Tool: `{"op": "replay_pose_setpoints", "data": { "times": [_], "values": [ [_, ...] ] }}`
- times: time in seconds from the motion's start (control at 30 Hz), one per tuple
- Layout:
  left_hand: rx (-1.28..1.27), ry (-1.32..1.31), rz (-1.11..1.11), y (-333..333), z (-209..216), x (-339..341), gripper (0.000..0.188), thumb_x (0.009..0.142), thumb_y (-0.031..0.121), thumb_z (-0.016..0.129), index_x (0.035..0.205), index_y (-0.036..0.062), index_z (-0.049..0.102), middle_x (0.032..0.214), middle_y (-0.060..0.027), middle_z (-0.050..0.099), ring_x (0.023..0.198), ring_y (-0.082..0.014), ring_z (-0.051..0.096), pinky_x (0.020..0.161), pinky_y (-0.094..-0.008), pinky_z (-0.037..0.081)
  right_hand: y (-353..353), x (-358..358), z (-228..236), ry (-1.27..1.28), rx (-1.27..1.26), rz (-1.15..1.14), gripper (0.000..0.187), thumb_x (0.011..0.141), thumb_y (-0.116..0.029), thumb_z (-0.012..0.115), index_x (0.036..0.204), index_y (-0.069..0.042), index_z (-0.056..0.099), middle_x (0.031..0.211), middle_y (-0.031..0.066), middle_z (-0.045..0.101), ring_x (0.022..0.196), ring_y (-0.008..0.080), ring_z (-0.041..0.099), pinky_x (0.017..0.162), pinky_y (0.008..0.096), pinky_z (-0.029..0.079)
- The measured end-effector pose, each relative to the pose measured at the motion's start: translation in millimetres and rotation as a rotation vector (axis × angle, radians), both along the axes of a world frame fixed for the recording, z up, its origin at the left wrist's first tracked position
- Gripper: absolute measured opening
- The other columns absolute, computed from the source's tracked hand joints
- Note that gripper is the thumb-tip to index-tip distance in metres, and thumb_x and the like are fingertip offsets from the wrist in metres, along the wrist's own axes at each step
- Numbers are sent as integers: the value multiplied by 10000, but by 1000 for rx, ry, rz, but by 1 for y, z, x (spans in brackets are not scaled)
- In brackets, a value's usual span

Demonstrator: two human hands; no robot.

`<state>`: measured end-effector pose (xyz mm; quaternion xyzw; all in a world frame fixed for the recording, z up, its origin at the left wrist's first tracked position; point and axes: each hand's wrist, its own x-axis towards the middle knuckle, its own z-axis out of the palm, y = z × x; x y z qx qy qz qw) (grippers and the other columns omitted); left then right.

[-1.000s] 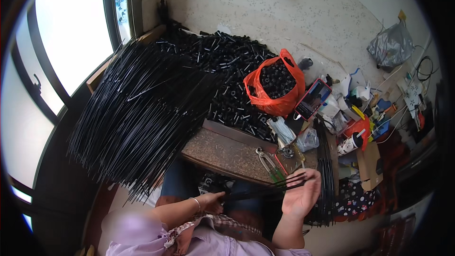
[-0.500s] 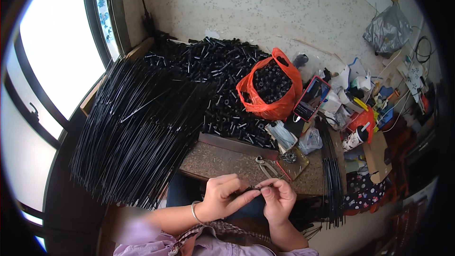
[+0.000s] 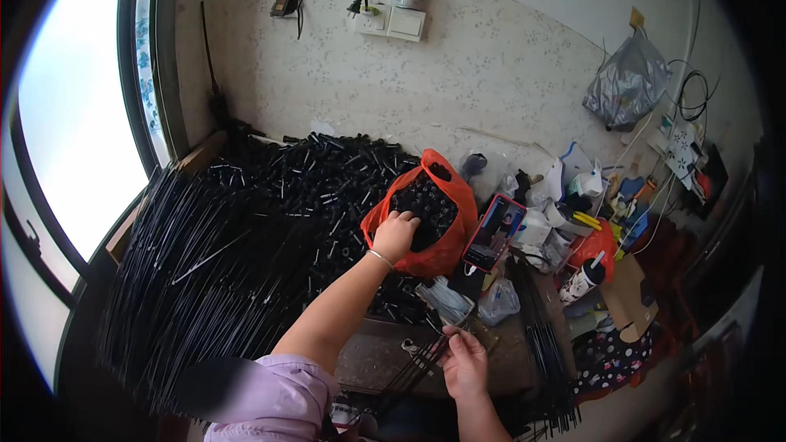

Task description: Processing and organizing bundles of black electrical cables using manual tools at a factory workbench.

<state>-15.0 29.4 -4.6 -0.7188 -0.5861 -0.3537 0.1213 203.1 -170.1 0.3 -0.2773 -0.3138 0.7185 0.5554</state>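
Observation:
My left hand (image 3: pixel 395 235) reaches over the near rim of the orange-red plastic bag (image 3: pixel 461 211). Its fingers are curled down onto the small black ribbed parts (image 3: pixel 427 199) filling the bag; the fingertips are hidden, so what they grip cannot be made out. Lower, over the front of the table, my right hand (image 3: pixel 465 363) is closed, thumb against fingers, on several thin black rods (image 3: pixel 416 367). These slant down and left from its fingertips. Behind the bag's left side spreads a heap of short black tubular parts (image 3: pixel 327 176).
A thick sheaf of long black rods (image 3: pixel 196 295) covers the left side. To the right are a lit phone (image 3: pixel 494 233), a clear plastic bag (image 3: pixel 499 303), another rod bundle (image 3: pixel 547 344), a patterned cup (image 3: pixel 580 282) and an open cardboard box (image 3: pixel 629 303). Pliers (image 3: pixel 409 347) lie near the table's front edge.
My hands, together over the table's front edge before, are now apart. The left has gone forward into the bag; the right has stayed low, with rods now showing in it. The view has tilted up.

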Motion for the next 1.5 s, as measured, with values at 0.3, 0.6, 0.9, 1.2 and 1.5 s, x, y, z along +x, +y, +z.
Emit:
{"op": "replay_pose_setpoints", "data": {
  "times": [0.3, 0.6, 0.9, 1.2, 1.5],
  "values": [
    [65, -539, -186, -18, 19, -9, 188, 759, 73, 636, 932, 18, 589, 884, -100, 634, 792, -225, 612, 707, -315, 488, -3, 15, 12, -2, 25, 93, 144, 841, -78, 587, 965, -5, 598, 907, 87, 628, 822, 182, 605, 761, 318, 487],
    [-626, -1828, -986, -202, 24, 14, 215, 800, 20, 619, 1011, -17, 613, 1076, -164, 600, 852, -177, 622, 798, -274, 512, -27, -30, 25, -96, 188, 132, 104, 858, -84, 567, 929, -8, 570, 868, 71, 612, 776, 172, 588, 753, 306, 476],
    [-497, -1836, -1237, -296, 38, -16, 137, 793, -5, 610, 925, -44, 606, 992, -206, 567, 780, -250, 628, 649, -345, 568, -85, -73, 36, -21, 353, 237, 166, 813, -57, 628, 930, -2, 523, 883, 93, 608, 735, 167, 590, 669, 278, 502],
    [-436, -1489, -1199, -319, 51, -25, 98, 784, 0, 608, 848, -70, 633, 977, -206, 540, 778, -276, 613, 614, -357, 568, -103, -71, 41, -43, 365, 336, 243, 798, -96, 655, 968, -3, 508, 889, 108, 603, 742, 200, 602, 653, 304, 511],
    [278, -1026, -413, -333, 27, 18, 199, 703, 13, 691, 893, 38, 637, 1040, -109, 521, 947, -191, 514, 750, -293, 451, -96, -48, 41, -173, 398, 280, 264, 837, -108, 613, 1049, 39, 559, 953, 79, 609, 839, 148, 582, 781, 269, 465]
  ]
}}
